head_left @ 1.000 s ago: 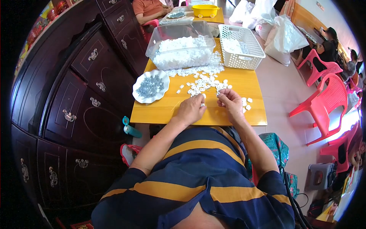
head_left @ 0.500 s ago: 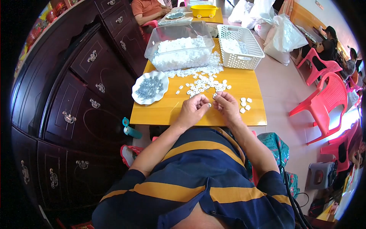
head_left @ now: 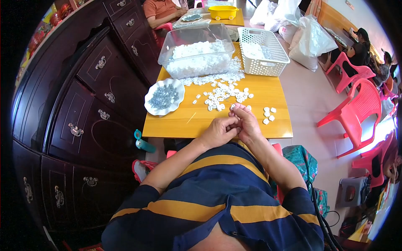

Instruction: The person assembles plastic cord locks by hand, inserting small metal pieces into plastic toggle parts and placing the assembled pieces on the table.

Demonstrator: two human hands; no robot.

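Observation:
My right hand point(head_left: 248, 124) pinches a small white plastic piece point(head_left: 233, 107) with dark spots between thumb and forefinger. Against its palm side rests my left hand point(head_left: 219, 132), fingers curled and closed; whatever they hold is hidden. Just beyond the hands, similar white pieces point(head_left: 217, 98) lie scattered over the wooden table point(head_left: 268, 90). A small group of white pieces point(head_left: 266, 114) sits to the right of my right hand. Off to the left, a scalloped white plate point(head_left: 181, 90) carries a heap of small grey parts point(head_left: 164, 96).
A clear plastic bin point(head_left: 167, 46) full of white pieces and a white perforated basket point(head_left: 264, 67) stand at the table's back. A thin yellowish stick point(head_left: 191, 117) lies at left. Dark drawers point(head_left: 94, 96) flank the left side; red chairs point(head_left: 354, 113) stand right. Other people sit farther off.
My left hand has moved right and slightly down, from apart to touching my right hand. The right hand has shifted slightly left and turned, with the white piece still in its fingertips.

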